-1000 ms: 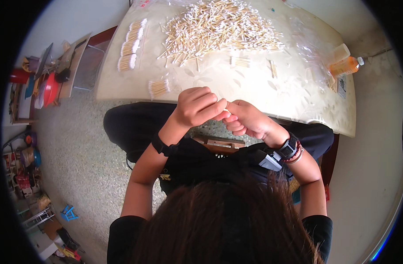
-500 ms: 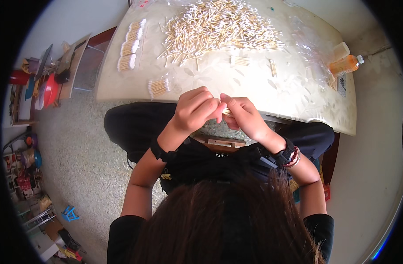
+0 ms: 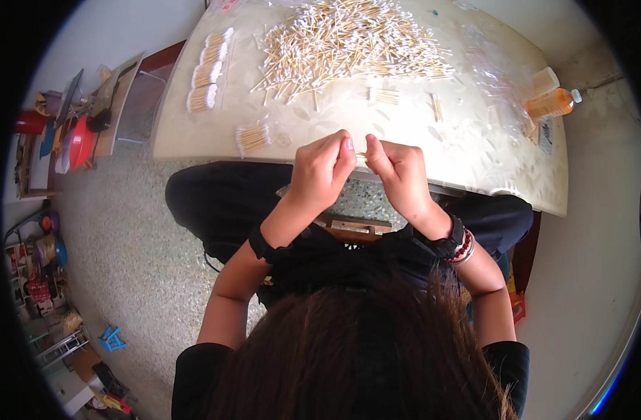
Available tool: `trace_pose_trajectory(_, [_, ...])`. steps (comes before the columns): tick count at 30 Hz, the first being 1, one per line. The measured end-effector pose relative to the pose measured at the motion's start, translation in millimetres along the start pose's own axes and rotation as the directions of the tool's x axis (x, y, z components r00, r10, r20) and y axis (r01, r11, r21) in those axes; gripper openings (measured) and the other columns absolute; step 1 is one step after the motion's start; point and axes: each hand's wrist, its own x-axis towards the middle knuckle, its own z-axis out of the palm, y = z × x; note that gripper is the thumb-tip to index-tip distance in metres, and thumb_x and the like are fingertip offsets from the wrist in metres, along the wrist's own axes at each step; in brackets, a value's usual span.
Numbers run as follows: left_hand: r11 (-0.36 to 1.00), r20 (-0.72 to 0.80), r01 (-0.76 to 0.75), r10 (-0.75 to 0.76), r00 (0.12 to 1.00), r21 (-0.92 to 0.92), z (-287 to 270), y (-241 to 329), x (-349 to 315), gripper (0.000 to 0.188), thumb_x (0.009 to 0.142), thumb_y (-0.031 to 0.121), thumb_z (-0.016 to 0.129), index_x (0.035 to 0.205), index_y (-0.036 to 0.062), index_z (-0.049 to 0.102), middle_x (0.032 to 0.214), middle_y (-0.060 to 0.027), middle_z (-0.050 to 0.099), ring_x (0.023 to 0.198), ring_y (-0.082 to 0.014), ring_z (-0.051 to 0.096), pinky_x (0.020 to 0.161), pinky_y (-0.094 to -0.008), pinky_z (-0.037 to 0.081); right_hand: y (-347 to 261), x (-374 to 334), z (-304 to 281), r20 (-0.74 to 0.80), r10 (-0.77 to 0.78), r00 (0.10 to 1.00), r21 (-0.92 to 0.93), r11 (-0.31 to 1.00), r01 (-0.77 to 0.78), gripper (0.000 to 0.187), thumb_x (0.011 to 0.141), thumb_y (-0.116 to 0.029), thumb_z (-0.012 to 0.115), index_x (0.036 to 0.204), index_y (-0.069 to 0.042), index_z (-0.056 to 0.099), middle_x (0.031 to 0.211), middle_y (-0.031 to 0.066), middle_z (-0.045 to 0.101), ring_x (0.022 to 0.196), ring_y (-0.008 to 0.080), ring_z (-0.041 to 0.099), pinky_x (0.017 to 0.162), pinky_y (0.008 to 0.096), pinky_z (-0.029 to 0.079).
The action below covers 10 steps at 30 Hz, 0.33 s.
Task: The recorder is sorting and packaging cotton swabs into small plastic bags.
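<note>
Over the near edge of the table, my left hand (image 3: pixel 322 168) and my right hand (image 3: pixel 402 173) face each other, fingers curled and thumbs up. A few cotton swabs (image 3: pixel 361 155) span the small gap, gripped at either end; most of their length is hidden by my fingers. Beyond them spreads a large loose heap of cotton swabs (image 3: pixel 348 52). A small row of swabs (image 3: pixel 384 96) and a few more swabs (image 3: pixel 437 108) lie nearer me. Left of my hands rests a packed bundle of swabs (image 3: pixel 252 139) on clear plastic.
Several filled packs of swabs (image 3: pixel 203 97) line the table's left side. Crumpled clear plastic bags (image 3: pixel 492 77) lie at the right, beside a bottle of orange drink (image 3: pixel 550 103). The pale table's (image 3: pixel 495 164) near edge runs above my lap. A blue stool (image 3: pixel 112 339) stands on the floor.
Both hands have risen slightly toward the table and turned so the thumbs point up. The gap between them is a little wider, and the swabs now stretch across it.
</note>
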Motion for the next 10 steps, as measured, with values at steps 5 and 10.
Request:
trace_pose_trajectory(5, [0.999,-0.030,0.045,-0.045,0.999,-0.013,5.6,-1.3,-8.2,0.023,0.094,0.010,0.045,0.074,0.0000,0.050,0.057,-0.0131,0.046,0.047,-0.0297,0.047,0.047,-0.0378,0.036,-0.6,-0.3,-0.2,-0.045,-0.118,0.992,-0.147,0.983,0.111,0.035,0.092,-0.023,0.056,0.066,0.002,0.059,0.055,0.0153,0.052,0.046,0.0267,0.051,0.048,0.0330,0.041])
trace_pose_trajectory(10, [0.997,-0.001,-0.004,0.004,1.000,-0.078,1.8,-0.7,-8.5,0.026,0.095,0.012,0.044,0.073,-0.0001,0.050,0.056,-0.0125,0.046,0.047,-0.0284,0.047,0.047,-0.0374,0.036,-5.4,0.5,-3.4,0.049,-0.081,0.996,-0.044,0.996,0.083,0.035,0.091,-0.025,0.057,0.068,0.000,0.062,0.058,0.0135,0.058,0.049,0.0250,0.056,0.052,0.0318,0.045])
